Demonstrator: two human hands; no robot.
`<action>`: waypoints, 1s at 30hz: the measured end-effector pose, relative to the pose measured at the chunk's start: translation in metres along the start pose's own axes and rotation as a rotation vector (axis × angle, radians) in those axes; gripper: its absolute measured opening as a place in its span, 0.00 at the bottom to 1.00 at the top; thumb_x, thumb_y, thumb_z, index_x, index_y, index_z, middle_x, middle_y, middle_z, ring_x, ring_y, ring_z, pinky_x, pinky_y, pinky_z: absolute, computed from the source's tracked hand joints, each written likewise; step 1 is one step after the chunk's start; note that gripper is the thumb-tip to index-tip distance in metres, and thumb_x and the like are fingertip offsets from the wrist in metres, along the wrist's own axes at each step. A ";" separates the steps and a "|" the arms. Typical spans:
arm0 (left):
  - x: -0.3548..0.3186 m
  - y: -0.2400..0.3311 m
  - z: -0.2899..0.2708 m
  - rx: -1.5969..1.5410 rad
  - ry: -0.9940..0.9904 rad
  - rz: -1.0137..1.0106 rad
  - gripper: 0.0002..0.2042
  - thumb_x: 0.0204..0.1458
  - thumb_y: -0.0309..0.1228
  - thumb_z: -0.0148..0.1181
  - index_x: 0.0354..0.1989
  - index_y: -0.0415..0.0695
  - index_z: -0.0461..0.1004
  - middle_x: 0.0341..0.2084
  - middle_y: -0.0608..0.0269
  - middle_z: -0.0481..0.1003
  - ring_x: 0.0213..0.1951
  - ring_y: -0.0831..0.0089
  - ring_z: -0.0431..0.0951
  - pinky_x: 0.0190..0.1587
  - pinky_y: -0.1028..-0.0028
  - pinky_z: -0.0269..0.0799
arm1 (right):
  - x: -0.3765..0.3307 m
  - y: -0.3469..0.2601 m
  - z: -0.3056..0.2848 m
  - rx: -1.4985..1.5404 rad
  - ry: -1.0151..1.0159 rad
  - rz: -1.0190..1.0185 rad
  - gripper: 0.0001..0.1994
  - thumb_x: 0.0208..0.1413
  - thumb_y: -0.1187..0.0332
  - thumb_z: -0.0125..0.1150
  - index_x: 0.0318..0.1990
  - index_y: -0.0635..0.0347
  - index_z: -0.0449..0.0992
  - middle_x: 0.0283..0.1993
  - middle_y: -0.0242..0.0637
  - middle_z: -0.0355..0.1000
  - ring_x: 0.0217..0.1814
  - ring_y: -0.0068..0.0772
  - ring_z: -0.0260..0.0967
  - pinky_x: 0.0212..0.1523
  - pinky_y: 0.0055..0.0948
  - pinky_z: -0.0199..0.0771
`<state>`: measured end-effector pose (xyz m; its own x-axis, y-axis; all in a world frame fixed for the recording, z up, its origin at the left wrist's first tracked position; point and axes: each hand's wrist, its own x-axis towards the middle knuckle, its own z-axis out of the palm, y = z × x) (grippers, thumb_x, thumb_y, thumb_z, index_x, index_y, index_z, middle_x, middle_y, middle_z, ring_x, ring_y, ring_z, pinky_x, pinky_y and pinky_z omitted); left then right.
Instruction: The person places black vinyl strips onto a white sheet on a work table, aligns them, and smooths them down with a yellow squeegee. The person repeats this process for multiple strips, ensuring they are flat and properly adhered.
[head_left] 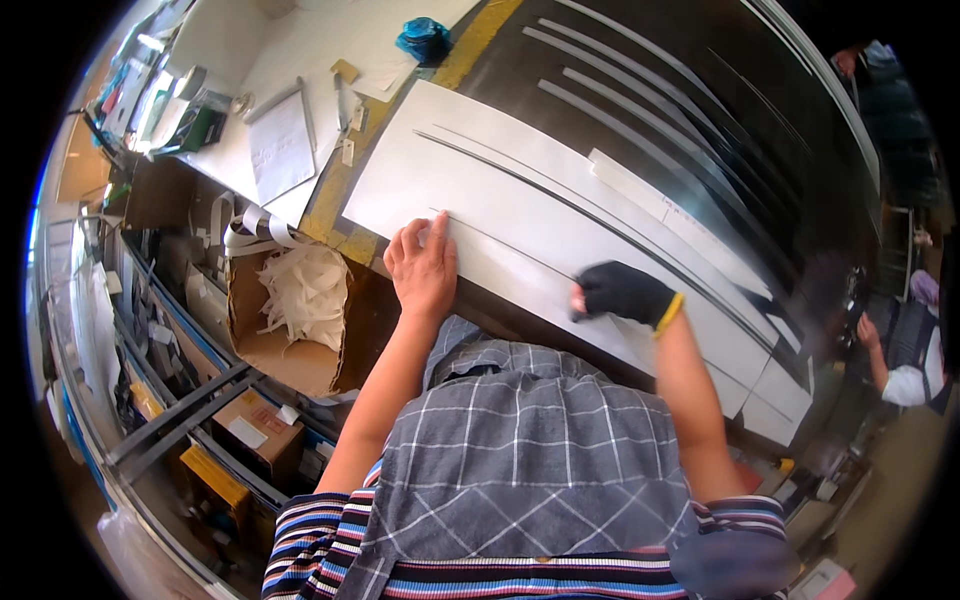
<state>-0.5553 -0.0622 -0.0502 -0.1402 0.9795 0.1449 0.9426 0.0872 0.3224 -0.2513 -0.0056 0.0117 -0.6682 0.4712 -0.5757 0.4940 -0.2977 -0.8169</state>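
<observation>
A long white sheet (520, 175) lies slantwise on a dark worktop. My left hand (424, 270), bare, rests on its left part with fingers stretched out, the fingertips beside the end of a thin line or strip (490, 237). My right hand (625, 297) wears a black glove with a yellow cuff and is closed low over the sheet, near that line's other part. What its fingers hold, if anything, is hidden. A long, narrow dark strip (560, 200) runs along the sheet beyond both hands. Farther back lies a white strip with handwriting (660, 207).
Several grey strips (620, 75) lie on the dark worktop (720, 60). A cardboard box (310, 365) of white scraps stands left of my left arm. A blue bundle (424, 40) and a paper pad (282, 145) sit at the back left. Another person (905, 350) is at the right.
</observation>
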 end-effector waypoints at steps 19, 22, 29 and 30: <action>-0.007 -0.002 0.017 0.094 0.006 0.043 0.21 0.60 0.38 0.52 0.62 0.58 0.69 0.56 0.61 0.65 0.60 0.56 0.61 0.62 0.56 0.54 | -0.179 0.118 0.015 -0.486 0.674 0.417 0.18 0.49 0.51 0.65 0.28 0.59 0.82 0.31 0.45 0.75 0.35 0.47 0.72 0.40 0.39 0.71; -0.003 -0.009 0.017 0.090 0.002 0.044 0.21 0.60 0.38 0.52 0.62 0.58 0.69 0.56 0.61 0.65 0.60 0.56 0.61 0.62 0.56 0.54 | -0.174 0.114 0.016 -0.614 0.738 0.489 0.17 0.47 0.51 0.66 0.26 0.56 0.83 0.34 0.44 0.75 0.38 0.47 0.72 0.41 0.43 0.72; -0.008 -0.006 0.019 0.097 0.001 0.062 0.21 0.60 0.37 0.51 0.62 0.58 0.69 0.56 0.61 0.65 0.60 0.56 0.61 0.62 0.56 0.54 | -0.174 0.115 0.016 -0.713 0.740 0.581 0.17 0.46 0.49 0.67 0.26 0.54 0.83 0.37 0.42 0.74 0.42 0.47 0.71 0.43 0.44 0.71; -0.009 -0.005 0.020 0.096 0.004 0.065 0.21 0.60 0.38 0.51 0.62 0.58 0.69 0.56 0.61 0.65 0.60 0.56 0.61 0.62 0.56 0.54 | -0.174 0.116 0.016 -0.709 0.750 0.581 0.17 0.47 0.49 0.67 0.26 0.54 0.83 0.37 0.42 0.74 0.42 0.48 0.71 0.43 0.45 0.71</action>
<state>-0.5526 -0.0678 -0.0717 -0.0787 0.9829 0.1663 0.9744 0.0406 0.2213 -0.0866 -0.1357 0.0170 0.1346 0.8569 -0.4975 0.9718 -0.2123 -0.1028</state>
